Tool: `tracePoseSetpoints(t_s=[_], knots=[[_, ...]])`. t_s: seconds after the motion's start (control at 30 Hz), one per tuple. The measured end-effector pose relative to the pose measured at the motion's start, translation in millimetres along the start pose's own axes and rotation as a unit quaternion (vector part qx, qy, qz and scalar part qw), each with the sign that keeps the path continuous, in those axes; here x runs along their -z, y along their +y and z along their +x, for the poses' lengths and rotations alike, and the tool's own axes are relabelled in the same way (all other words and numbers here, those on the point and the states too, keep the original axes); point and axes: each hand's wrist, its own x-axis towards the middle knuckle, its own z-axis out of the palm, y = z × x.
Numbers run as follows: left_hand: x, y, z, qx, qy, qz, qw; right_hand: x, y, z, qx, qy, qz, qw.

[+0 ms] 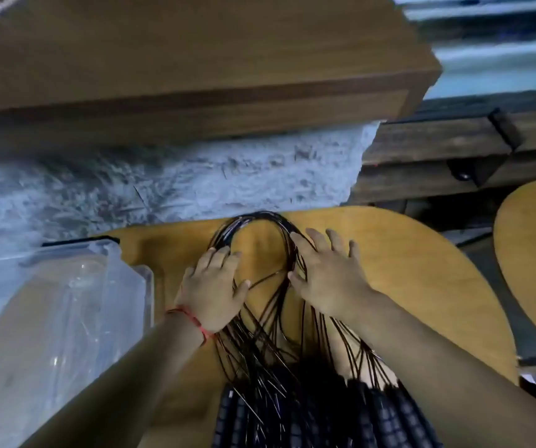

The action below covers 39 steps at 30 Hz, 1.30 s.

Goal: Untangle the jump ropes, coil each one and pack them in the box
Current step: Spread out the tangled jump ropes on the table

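At the near edge of the worktop [421,286], the black ribbed handles [386,415] of the jump ropes [260,350] lie packed side by side and run out of the bottom of the view. Gathered at one end like this, they probably keep the ends sorted while the cords are worked. From them the thin black cords fan toward the far edge, crossing one another in a loose tangle over the middle of the worktop.

The left hand [215,286], with a red thread [189,318] at its wrist, lies flat on the left strand of the bundle. The right hand [328,276] lies flat on the right strand, fingers spread. Neither grip is closed on anything; both palms simply press the cords down. This seems meant to pin the two sides apart so that the crossings between them show. Beyond the fingers the cords turn in one rounded bend [260,218] that reaches the far edge.

A clear plastic box [143,286] stands at the left edge, just beside the left forearm, handy for packing. No rope is in it; blur and glare hide whether it holds anything else.

A second rounded wooden board [534,253] shows off the right edge. Farther off are the rough grey floor [163,182] and a large wooden cabinet-like piece [195,59].
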Motion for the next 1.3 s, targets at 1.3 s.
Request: tracePoseSetpoints(t_s=[1.3], knots=[[-211,-88,27,0.024,0.133,-0.112,0.984,-195,3,78,0.012,0.024,-0.048,0.998]])
